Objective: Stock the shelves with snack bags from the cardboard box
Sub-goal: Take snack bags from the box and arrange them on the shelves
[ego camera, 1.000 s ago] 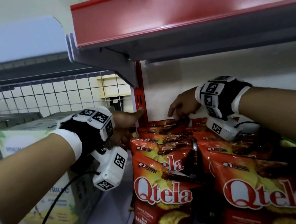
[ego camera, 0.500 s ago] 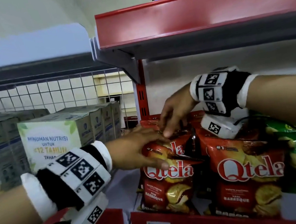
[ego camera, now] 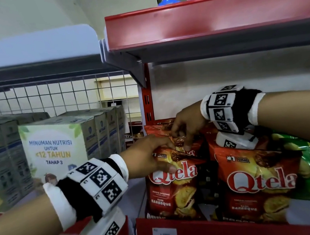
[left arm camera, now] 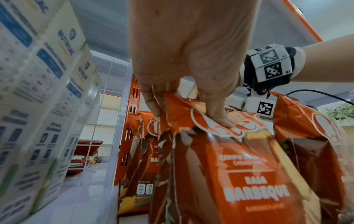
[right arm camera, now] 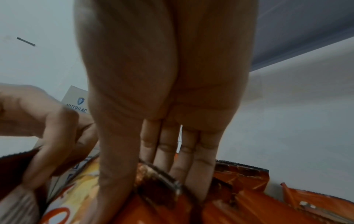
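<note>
Head view, left hand (ego camera: 148, 158) pinching front snack bag (ego camera: 173, 191)

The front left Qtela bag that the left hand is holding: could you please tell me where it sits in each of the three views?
Head: the front left Qtela bag stands lower centre, its top held by the left hand.
Left wrist: bag fills the lower centre-right, under the hand.
Right wrist: bag at lower left.
Shared landmark: the left hand.
</note>
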